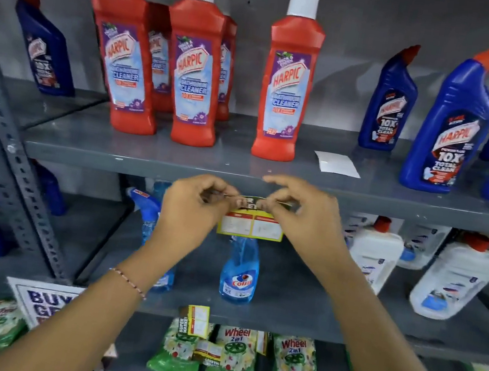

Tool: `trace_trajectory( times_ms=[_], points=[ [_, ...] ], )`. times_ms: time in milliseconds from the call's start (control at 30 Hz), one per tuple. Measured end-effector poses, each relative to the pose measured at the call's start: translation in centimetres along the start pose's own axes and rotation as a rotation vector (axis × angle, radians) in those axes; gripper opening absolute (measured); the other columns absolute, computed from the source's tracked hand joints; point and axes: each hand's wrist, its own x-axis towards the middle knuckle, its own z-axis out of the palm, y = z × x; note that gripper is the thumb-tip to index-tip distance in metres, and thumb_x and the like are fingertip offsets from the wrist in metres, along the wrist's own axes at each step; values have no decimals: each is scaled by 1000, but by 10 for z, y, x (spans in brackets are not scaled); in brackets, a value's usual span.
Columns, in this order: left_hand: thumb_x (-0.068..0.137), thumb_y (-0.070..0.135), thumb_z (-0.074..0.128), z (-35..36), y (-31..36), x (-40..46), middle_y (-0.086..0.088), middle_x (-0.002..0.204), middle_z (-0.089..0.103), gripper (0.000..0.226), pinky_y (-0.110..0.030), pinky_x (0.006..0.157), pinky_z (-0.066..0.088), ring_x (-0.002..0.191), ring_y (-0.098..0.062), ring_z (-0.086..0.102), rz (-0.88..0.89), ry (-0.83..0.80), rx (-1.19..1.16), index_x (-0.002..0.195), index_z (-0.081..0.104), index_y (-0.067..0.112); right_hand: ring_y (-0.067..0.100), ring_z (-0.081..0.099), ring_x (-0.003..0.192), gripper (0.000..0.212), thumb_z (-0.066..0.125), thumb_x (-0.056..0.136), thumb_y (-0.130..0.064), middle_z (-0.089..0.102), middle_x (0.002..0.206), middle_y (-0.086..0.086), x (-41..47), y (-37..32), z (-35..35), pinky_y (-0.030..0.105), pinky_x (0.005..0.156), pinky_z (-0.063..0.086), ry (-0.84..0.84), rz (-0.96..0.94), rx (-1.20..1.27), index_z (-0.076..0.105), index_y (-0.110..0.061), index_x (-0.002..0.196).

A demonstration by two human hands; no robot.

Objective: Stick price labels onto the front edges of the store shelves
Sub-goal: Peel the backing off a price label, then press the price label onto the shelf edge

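Note:
A yellow-edged price label [251, 226] with red and white boxes hangs just below the front edge of the grey upper shelf [111, 161]. My left hand [192, 209] pinches its top left corner. My right hand [299, 215] pinches its top right corner, index finger resting on the shelf edge. The label's top part is folded over and partly hidden by my fingers. A white backing slip [336, 163] lies on the upper shelf. More labels [198, 320] hang from the front edge of the lower shelf [278, 325].
Red Harpic bottles [193, 79] and blue Harpic bottles [449, 132] stand on the upper shelf. Blue Colin spray bottles [239, 273] and white jugs [453, 282] sit on the middle shelf. Green Wheel packets [293, 368] lie below. A slotted upright [20, 180] runs at left.

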Motion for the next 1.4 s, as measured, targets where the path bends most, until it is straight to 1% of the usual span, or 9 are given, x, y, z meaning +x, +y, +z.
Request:
trace_trajectory(
  times_ms=[133,400,733,900,1000,1133,1200,1300,1400],
  points=[
    [72,11,85,-48,-18,10,-1,71,74,20,-33,69,56,65,-14,63,-80,83,-17,69,72,26,13,65,79,6,76,79,-11,76,83,2,20,-22,54,35,80,52,51,-111,-43,78,-14,85],
    [71,14,86,-85,-36,26,6,67,70,19,-29,65,57,59,-7,64,-142,189,-25,69,71,25,21,62,76,3,76,79,-17,75,78,0,41,-37,106,47,73,50,124,-137,-138,77,-17,82],
    [74,21,84,-85,-38,32,10,68,70,13,-23,63,57,60,-4,66,-121,195,31,73,72,21,19,58,74,3,78,78,-17,71,75,-2,40,-45,110,47,72,50,180,-97,-190,75,-17,79],
    [74,26,85,-87,-38,32,11,63,65,18,-13,53,50,50,3,60,-106,262,39,73,70,15,15,57,78,9,82,75,-15,66,81,-1,43,-47,100,37,74,52,211,16,-120,74,-12,79],
    [71,27,86,-89,-43,33,6,71,59,22,-13,58,45,57,-3,52,-9,343,166,75,67,18,12,57,79,10,82,76,-13,66,84,-1,41,-44,89,32,76,52,191,51,-110,74,-14,81],
    [77,5,77,-88,-40,26,4,92,52,16,-2,65,39,67,1,51,143,390,266,85,68,15,14,63,80,11,73,81,-11,70,90,-1,41,-22,43,34,79,54,295,107,-189,73,-19,90],
    [81,-5,67,-78,-33,20,3,96,55,18,-4,73,42,75,1,54,239,363,252,88,69,12,19,65,90,13,69,85,-19,72,98,0,47,2,5,36,85,53,337,199,-278,72,-19,97],
    [83,-7,63,-50,-11,15,1,97,66,22,-17,84,47,88,-11,61,380,242,250,90,69,13,25,59,115,52,70,81,-49,65,125,6,64,32,-41,38,97,48,203,463,-350,63,-17,121],
    [85,-3,63,-13,16,18,6,96,70,20,-5,79,44,87,-6,63,420,89,224,91,71,14,32,56,119,89,69,67,-73,59,133,12,85,46,-58,42,96,48,-48,612,-470,54,-10,128]
  ],
)
